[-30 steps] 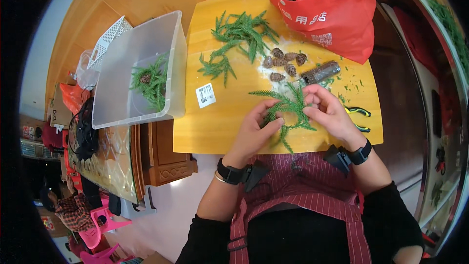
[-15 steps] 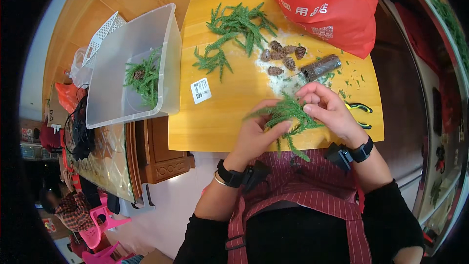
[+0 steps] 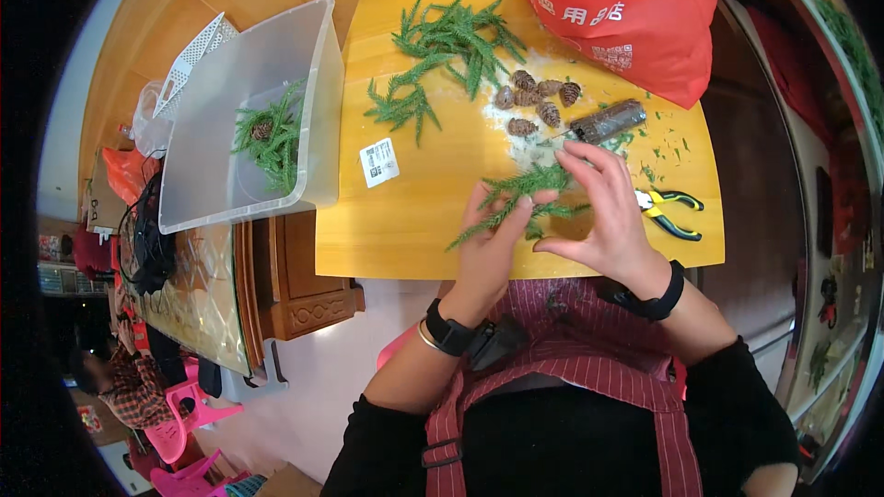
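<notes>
Just below the middle of the frame, the person's left hand [image 3: 486, 248] and right hand [image 3: 603, 212] are meeting over the near edge of the yellow worktop [image 3: 433, 221]. Both are holding a green sprig bundle [image 3: 520, 198]: the left grip is closing around its lower stems, fingers curled with the thumb up against the greenery, while the right grip is pinching the upper end, its fingers bent loosely over the needles. One stem is trailing out toward the lower left, past the left hand.

Just right of the right hand, yellow-handled pliers [image 3: 668, 212] are lying flat on the worktop, apart from the fingers. Above the hands a dark spool [image 3: 608, 120] is lying on its side, and left of it a cluster of pine cones [image 3: 536, 101] is sitting on a pale dusting. Farther up, toward the upper middle, a loose pile of green sprigs [image 3: 442, 55] is spreading across the worktop. A small white label [image 3: 378, 162] is lying left of centre.

A red bag [image 3: 626, 9] is filling the upper right corner, open at the top. At the upper left a clear plastic bin [image 3: 212, 175] is resting beside the worktop, holding a few sprigs and a cone.
</notes>
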Available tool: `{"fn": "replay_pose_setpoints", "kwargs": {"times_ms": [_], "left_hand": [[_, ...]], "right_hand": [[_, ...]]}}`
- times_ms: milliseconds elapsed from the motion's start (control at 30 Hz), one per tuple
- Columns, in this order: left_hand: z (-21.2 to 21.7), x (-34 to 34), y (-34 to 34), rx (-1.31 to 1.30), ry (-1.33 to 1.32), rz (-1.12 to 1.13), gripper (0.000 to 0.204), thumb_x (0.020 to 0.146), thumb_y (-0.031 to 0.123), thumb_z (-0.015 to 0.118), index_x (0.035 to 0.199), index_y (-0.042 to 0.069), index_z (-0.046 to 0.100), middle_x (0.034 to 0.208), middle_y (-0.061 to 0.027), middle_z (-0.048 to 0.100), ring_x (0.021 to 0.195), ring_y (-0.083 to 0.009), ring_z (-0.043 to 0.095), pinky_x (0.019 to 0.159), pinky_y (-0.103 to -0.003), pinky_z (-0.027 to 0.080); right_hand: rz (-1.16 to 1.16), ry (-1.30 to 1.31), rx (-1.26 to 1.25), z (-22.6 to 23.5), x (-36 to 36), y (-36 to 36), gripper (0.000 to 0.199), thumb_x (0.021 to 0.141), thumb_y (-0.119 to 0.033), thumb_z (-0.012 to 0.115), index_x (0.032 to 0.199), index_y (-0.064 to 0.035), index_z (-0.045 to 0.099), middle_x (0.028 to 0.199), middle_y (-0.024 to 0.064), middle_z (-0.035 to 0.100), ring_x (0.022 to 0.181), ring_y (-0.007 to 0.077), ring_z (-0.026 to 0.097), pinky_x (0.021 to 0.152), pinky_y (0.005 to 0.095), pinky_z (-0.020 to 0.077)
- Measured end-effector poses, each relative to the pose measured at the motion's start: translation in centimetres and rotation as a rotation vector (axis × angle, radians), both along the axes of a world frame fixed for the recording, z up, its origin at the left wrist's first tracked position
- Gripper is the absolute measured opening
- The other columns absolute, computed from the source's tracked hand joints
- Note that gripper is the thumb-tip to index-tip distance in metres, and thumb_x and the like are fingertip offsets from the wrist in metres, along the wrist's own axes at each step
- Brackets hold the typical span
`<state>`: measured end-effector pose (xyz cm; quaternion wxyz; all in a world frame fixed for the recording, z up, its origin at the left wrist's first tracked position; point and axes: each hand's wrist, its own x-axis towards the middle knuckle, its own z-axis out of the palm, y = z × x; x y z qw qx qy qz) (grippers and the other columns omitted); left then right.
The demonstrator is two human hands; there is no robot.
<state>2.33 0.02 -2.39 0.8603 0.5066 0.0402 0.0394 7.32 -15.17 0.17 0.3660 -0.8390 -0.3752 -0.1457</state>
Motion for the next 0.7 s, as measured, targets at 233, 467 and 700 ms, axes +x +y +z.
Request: {"fn": "replay_pose_setpoints", "kwargs": {"times_ms": [233,467,700], "left_hand": [[-0.5,-0.7,-1.4,-0.323,0.029,-0.237,0.036,0.094,0.014,0.041,0.126,-0.001,0.034,0.121,-0.0166,0.05,0.121,-0.0212,0.04,0.103,-0.036,0.029],[-1.6,-1.0,-0.9,-0.361,0.04,-0.268,0.033,0.093,0.009,0.042,0.124,-0.001,0.038,0.117,-0.0114,0.051,0.121,-0.0182,0.036,0.104,-0.035,0.025],[-0.4,-0.6,-0.7,-0.25,0.142,-0.084,0.025,0.087,0.008,0.054,0.111,0.004,0.05,0.105,-0.0052,0.057,0.096,-0.0152,0.054,0.086,-0.03,0.042]], "right_hand": [[-0.048,0.056,0.038,-1.2,-0.2,0.3,0.084,0.05,-0.019,0.081,0.123,-0.0047,0.042,0.126,0.0185,0.037,0.112,0.0343,0.042,0.091,0.041,0.0386],[0.0,0.147,0.089,-0.8,-0.2,0.1,0.075,0.052,-0.007,0.074,0.121,-0.0049,0.042,0.127,0.0189,0.036,0.115,0.0355,0.04,0.094,0.0409,0.0367],[0.021,0.165,0.03,-0.3,-0.3,0.2,0.072,0.057,-0.011,0.072,0.122,-0.0086,0.042,0.126,0.0152,0.038,0.112,0.0327,0.043,0.092,0.0403,0.0356]]}}
